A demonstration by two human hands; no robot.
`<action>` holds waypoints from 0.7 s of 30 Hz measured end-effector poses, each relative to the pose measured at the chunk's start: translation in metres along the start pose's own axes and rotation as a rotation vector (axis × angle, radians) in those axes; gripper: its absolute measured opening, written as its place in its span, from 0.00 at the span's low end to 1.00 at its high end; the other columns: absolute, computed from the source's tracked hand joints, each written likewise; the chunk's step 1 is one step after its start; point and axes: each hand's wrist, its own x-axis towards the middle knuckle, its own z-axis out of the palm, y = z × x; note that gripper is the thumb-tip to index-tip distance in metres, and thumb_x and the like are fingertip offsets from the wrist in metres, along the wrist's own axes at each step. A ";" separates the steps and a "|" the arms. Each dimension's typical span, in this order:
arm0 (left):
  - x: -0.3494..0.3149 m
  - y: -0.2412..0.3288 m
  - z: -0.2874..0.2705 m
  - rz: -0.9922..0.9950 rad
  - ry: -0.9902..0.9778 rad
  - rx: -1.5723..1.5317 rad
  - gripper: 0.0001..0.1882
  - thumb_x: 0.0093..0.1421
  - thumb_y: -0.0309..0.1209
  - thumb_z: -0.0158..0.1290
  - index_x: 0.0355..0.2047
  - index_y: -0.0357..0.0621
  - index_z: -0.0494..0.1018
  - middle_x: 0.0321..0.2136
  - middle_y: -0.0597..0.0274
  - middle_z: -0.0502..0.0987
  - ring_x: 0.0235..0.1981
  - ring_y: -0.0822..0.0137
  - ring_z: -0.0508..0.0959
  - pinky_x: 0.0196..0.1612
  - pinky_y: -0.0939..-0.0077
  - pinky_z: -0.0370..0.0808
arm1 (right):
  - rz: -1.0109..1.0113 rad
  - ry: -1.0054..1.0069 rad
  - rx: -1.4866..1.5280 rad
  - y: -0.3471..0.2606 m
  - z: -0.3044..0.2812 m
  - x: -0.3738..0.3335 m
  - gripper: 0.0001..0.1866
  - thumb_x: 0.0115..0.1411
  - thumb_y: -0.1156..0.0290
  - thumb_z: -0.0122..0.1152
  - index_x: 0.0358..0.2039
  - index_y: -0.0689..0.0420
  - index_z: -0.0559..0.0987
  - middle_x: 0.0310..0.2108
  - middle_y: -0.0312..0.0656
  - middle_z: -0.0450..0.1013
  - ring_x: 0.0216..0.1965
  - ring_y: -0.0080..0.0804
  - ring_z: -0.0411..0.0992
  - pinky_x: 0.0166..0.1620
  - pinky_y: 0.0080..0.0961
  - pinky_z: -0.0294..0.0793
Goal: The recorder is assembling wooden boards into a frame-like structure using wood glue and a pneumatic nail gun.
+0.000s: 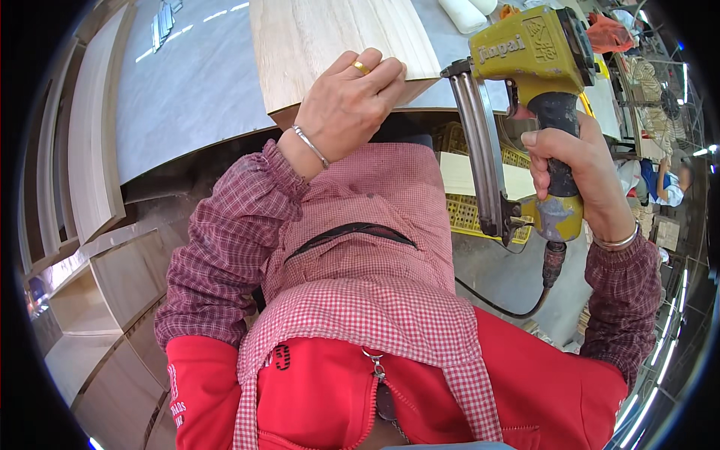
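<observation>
A pale wooden box-like piece lies on the blue-grey table top. My left hand is at its near edge, with curled fingers gripping the wood there; the fingertips are partly hidden. In my right hand is a yellow-green pneumatic nail gun, its black grip wrapped by my fingers. The gun's nose is close to the piece's right near corner, and its long metal magazine slants down toward me. A dark air hose runs from the bottom of the handle.
Metal nail strips lie at the table's far left. White rolls are at the back. Wooden panels and open wooden boxes stand at left. Yellow crates sit below the table's edge. Another person is far right.
</observation>
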 end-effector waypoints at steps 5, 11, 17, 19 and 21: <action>-0.001 0.000 0.000 -0.005 -0.005 0.002 0.18 0.48 0.19 0.53 0.42 0.44 0.73 0.34 0.68 0.68 0.34 0.70 0.67 0.40 0.79 0.68 | 0.004 0.005 -0.019 -0.004 0.003 -0.001 0.18 0.50 0.68 0.58 0.39 0.67 0.73 0.13 0.36 0.67 0.11 0.20 0.62 0.19 0.13 0.63; -0.002 0.000 0.000 -0.002 0.001 0.002 0.18 0.48 0.20 0.53 0.42 0.44 0.73 0.34 0.68 0.68 0.34 0.70 0.67 0.41 0.79 0.68 | -0.008 0.009 -0.044 -0.006 0.005 -0.001 0.16 0.50 0.69 0.57 0.38 0.66 0.73 0.13 0.36 0.67 0.11 0.20 0.62 0.19 0.13 0.63; -0.001 0.001 -0.002 -0.008 0.041 0.011 0.08 0.50 0.25 0.54 0.33 0.45 0.73 0.32 0.67 0.68 0.33 0.70 0.67 0.40 0.79 0.68 | 0.005 -0.016 -0.108 -0.012 0.006 0.000 0.15 0.50 0.70 0.57 0.36 0.65 0.73 0.13 0.36 0.67 0.12 0.20 0.62 0.19 0.13 0.64; -0.002 0.000 -0.004 -0.013 0.052 0.022 0.04 0.51 0.27 0.54 0.30 0.46 0.73 0.32 0.67 0.68 0.32 0.70 0.67 0.40 0.79 0.67 | 0.003 -0.028 -0.128 -0.014 0.007 -0.003 0.14 0.49 0.70 0.56 0.36 0.65 0.73 0.13 0.36 0.67 0.12 0.20 0.62 0.19 0.13 0.64; -0.005 -0.002 -0.004 -0.041 0.066 -0.021 0.08 0.51 0.25 0.55 0.34 0.45 0.74 0.34 0.68 0.70 0.33 0.70 0.68 0.40 0.80 0.68 | 0.000 -0.001 -0.118 -0.014 0.008 -0.006 0.14 0.49 0.71 0.56 0.36 0.65 0.73 0.13 0.36 0.67 0.12 0.20 0.62 0.19 0.13 0.64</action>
